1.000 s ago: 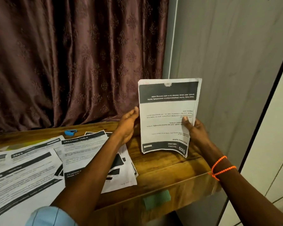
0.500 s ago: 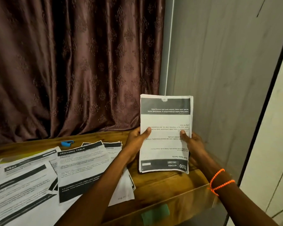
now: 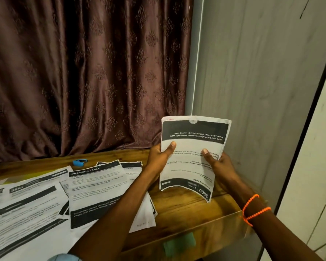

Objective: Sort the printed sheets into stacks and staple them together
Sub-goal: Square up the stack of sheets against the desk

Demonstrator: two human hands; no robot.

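A dark brown patterned curtain (image 3: 87,76) fills the background on the left, with a pale grey panelled wall (image 3: 256,76) on the right. Below them stands a wooden desk (image 3: 186,211) with a glossy grained top, its front edge bearing a strip of green tape (image 3: 179,243). White printed sheets with black header bands (image 3: 45,200) lie spread and overlapping on the left part of the desk; the uppermost legible one reads "DRESSING TABLE". An upright stack of printed sheets (image 3: 193,157), its text upside down to the viewer, is held above the right part of the desk, lower edge curved and lifted clear of the wood. The left hand (image 3: 159,157) grips the stack's left edge, thumb across the front page; the right hand (image 3: 218,164) grips the right edge likewise. An orange beaded bracelet (image 3: 254,209) circles the right wrist. A small blue stapler (image 3: 79,162) rests near the desk's rear edge, apart from the sheets.
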